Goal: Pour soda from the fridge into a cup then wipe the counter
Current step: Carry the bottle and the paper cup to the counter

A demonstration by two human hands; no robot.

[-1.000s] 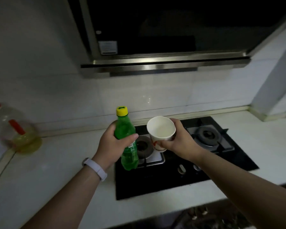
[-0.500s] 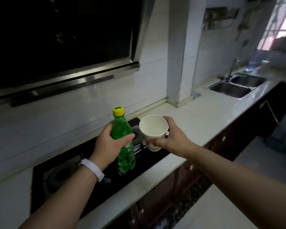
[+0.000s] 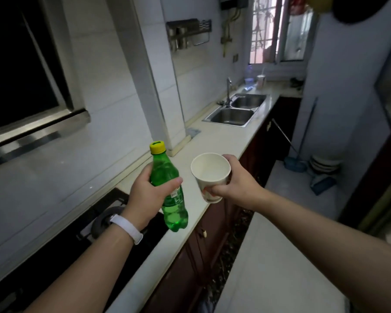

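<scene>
My left hand [image 3: 146, 196] grips a green soda bottle [image 3: 171, 199] around its middle; its yellow cap [image 3: 157, 147] is on and the bottle stands almost upright in the air above the white counter [image 3: 215, 141]. My right hand [image 3: 235, 180] holds a white paper cup [image 3: 210, 175] by its side, mouth tilted toward me, and the cup looks empty. Bottle and cup are a short gap apart, both held over the counter's front edge.
A black gas hob [image 3: 95, 227] lies below my left wrist. Farther along the counter are a double steel sink [image 3: 235, 111] with a tap [image 3: 229, 86], a small grey cloth [image 3: 192, 132] by the wall pillar, and bottles near the window. A broom [image 3: 296, 163] leans at the right.
My view has swung right from the hob toward the sink end of the counter. Both hands keep the same grips on bottle and cup, side by side.
</scene>
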